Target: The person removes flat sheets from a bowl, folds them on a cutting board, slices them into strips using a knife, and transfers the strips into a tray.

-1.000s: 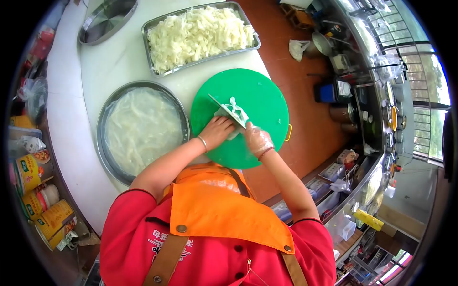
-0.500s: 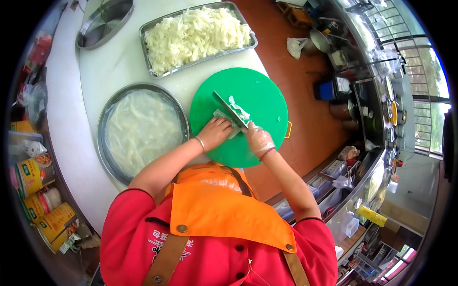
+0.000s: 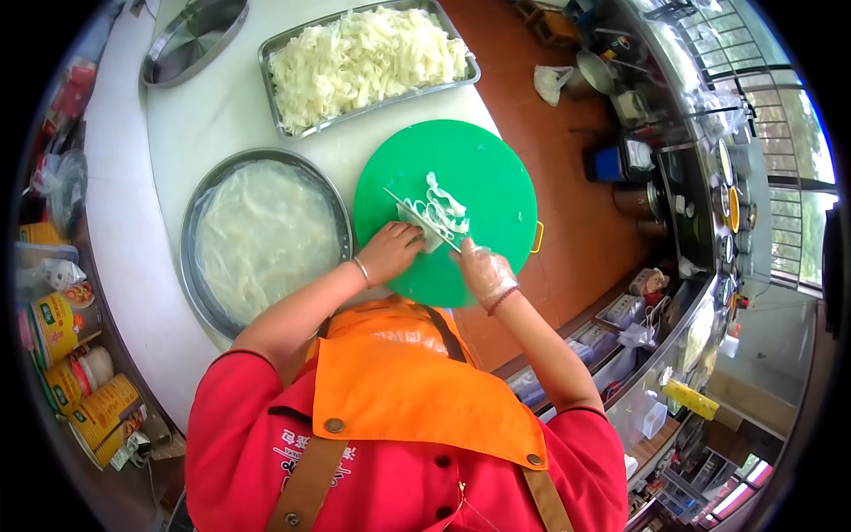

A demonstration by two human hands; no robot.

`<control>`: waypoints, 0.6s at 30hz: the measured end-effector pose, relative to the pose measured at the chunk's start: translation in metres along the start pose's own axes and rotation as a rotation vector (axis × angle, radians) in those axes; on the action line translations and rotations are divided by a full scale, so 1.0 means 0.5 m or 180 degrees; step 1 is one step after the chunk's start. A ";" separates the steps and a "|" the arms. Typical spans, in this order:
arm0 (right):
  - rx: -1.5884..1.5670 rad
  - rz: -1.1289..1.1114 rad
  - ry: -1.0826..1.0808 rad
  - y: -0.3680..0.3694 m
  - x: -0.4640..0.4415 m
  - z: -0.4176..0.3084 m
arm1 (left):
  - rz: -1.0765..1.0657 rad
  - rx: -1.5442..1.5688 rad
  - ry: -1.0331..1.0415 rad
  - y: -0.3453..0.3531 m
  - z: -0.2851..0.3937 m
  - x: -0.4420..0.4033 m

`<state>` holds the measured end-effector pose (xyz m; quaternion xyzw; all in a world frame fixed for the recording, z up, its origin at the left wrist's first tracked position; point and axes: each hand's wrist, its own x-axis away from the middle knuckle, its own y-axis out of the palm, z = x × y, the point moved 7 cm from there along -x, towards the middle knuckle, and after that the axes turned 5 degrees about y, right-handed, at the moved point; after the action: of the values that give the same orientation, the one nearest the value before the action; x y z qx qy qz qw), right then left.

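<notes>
On the round green cutting board (image 3: 496,177), my right hand (image 3: 486,273), in a clear plastic glove, grips a knife (image 3: 424,221), its blade seen nearly edge-on. My left hand (image 3: 390,252) has its fingers bent and pressed onto a pale, translucent noodle sheet (image 3: 432,241), close beside the blade. Cut white noodle strips (image 3: 448,213) lie loose and curled on the far side of the knife. Left of the board, a round metal pan (image 3: 189,248) holds more translucent sheets (image 3: 266,235).
Beyond the board, a rectangular metal tray (image 3: 381,110) is heaped with cut noodle strips (image 3: 363,62). Another round metal pan (image 3: 191,44) stands at the far left of the white table (image 3: 191,124). Red floor (image 3: 567,230) and a cluttered counter lie to the right.
More cut strips have piled up beside the blade. The knife has turned from showing its flat side to nearly edge-on. My left hand has shifted slightly left.
</notes>
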<state>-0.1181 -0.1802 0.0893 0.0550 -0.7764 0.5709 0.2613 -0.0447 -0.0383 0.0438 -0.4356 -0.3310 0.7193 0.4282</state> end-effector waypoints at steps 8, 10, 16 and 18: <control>-0.0350 0.0261 0.0084 0.031 -0.027 0.012 | -0.0154 0.0055 0.0069 0.006 0.009 0.004; -0.0250 0.0098 0.0041 0.014 -0.004 0.009 | -0.0113 0.0088 0.0023 0.000 0.006 0.018; -0.0271 0.0061 0.0132 0.050 -0.020 0.001 | -0.0373 0.0056 0.0058 0.014 0.009 0.007; -0.0628 0.0231 0.0333 0.053 -0.005 0.013 | -0.0394 0.0152 0.0064 0.011 0.026 0.017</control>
<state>-0.1282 -0.1777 0.0640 -0.0291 -0.8156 0.5028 0.2849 -0.0604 -0.0341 0.0412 -0.4112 -0.3357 0.6947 0.4854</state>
